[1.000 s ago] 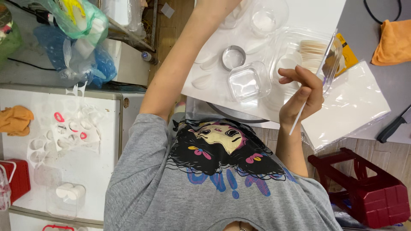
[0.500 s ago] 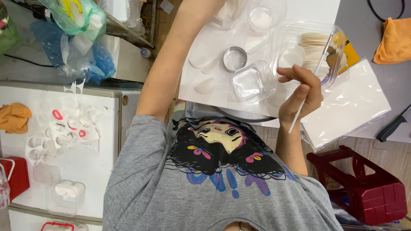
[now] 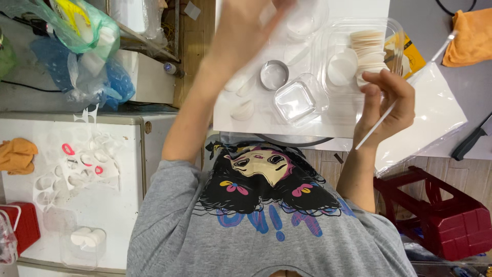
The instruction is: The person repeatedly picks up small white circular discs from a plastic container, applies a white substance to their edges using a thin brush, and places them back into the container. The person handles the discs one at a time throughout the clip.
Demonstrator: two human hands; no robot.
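My right hand (image 3: 385, 102) is shut on a thin white stick (image 3: 410, 84) that slants up to the right, just beside a clear plastic box (image 3: 394, 43) holding a stack of round white wrappers (image 3: 366, 48). My left hand (image 3: 264, 13) is blurred at the top edge, over the white board (image 3: 328, 120) near a round clear cup (image 3: 303, 20); its fingers cannot be made out. On the board lie a metal ring cutter (image 3: 274, 75), a small square clear container (image 3: 297, 100) and small white dough pieces (image 3: 241, 110).
An orange cloth (image 3: 471, 36) and a black-handled knife (image 3: 469, 143) lie on the grey table at right. A red plastic stool (image 3: 441, 215) stands below. At left are a white surface with plastic moulds (image 3: 77, 164), another orange cloth (image 3: 18, 154), a red box (image 3: 20, 225) and plastic bags (image 3: 77, 31).
My right hand has shifted slightly right and the stick now leans further to the right. The left arm stays stretched forward, its hand blurred with motion.
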